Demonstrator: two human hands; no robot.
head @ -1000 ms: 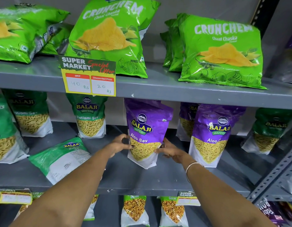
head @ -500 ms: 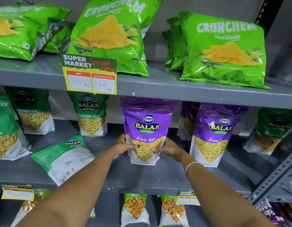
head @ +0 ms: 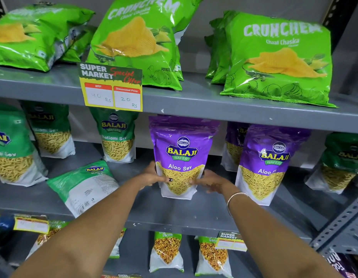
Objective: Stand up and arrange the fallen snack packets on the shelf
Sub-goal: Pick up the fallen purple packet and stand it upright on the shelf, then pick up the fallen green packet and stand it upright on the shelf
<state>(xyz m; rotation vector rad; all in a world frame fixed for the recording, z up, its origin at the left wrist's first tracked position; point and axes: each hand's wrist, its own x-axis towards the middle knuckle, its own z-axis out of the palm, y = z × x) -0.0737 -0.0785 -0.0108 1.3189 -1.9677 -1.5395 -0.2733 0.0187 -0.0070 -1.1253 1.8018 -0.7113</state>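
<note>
A purple Aloo Sev packet [head: 182, 155] stands upright on the grey middle shelf [head: 174, 213]. My left hand [head: 152, 175] grips its lower left side, thumb across the front. Its lower right side is held by my right hand [head: 211, 181]. To the left a green Ratlami Sev packet [head: 83, 185] lies flat on its back, tilted toward the shelf's front edge. A second purple Aloo Sev packet [head: 268, 163] is upright to the right, with another purple packet [head: 233, 145] behind it.
Green Ratlami Sev packets [head: 117, 135] stand upright at the middle shelf's left and back. Green Crunchem chip bags [head: 278, 57] fill the top shelf above a yellow price tag [head: 111, 87]. Smaller packets [head: 167, 249] sit on the bottom shelf. A perforated metal upright [head: 338, 225] frames the right.
The purple Aloo Sev packet was tilted a second ago; both hands have turned it upright and squared it to face forward, and my hands have closed in on its lower sides.
</note>
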